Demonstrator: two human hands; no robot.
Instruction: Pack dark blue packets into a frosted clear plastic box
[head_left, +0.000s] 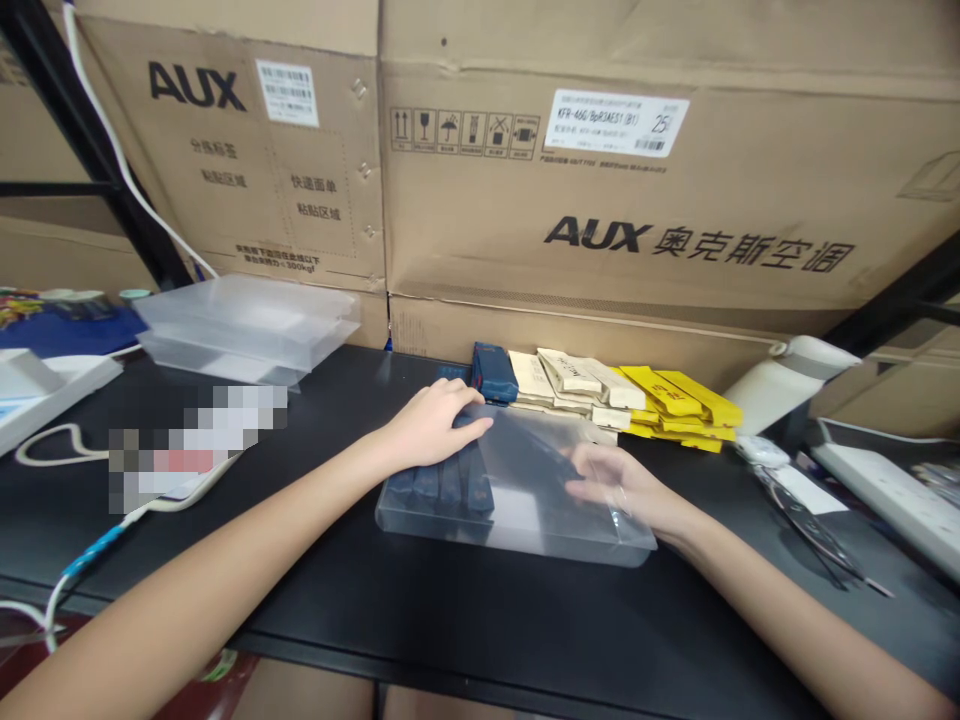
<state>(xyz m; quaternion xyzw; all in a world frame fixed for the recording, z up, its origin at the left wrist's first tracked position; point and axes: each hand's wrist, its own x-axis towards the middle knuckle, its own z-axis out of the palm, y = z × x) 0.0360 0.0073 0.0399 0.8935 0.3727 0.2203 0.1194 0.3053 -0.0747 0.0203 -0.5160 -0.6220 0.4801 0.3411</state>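
A shallow clear plastic box (570, 540) lies on the black desk in front of me. Several dark blue packets (442, 488) stand in a row inside its left part. My left hand (431, 425) rests over the box's back left edge, above those packets, thumb and forefinger apart; its other fingertips are partly hidden. At the right end, my right hand (619, 490) grips the box's side, its fingers seen through the clear plastic. Just behind the box lie a blue packet stack (493, 372), cream packets (574, 380) and yellow packets (682, 400), each piled up.
Clear plastic trays (247, 320) are stacked at the back left. A phone (202, 450) with a white cable lies left. A white bottle (787, 385), glasses (806, 525) and a power strip (892, 500) sit right. Large cardboard boxes (480, 250) wall the back.
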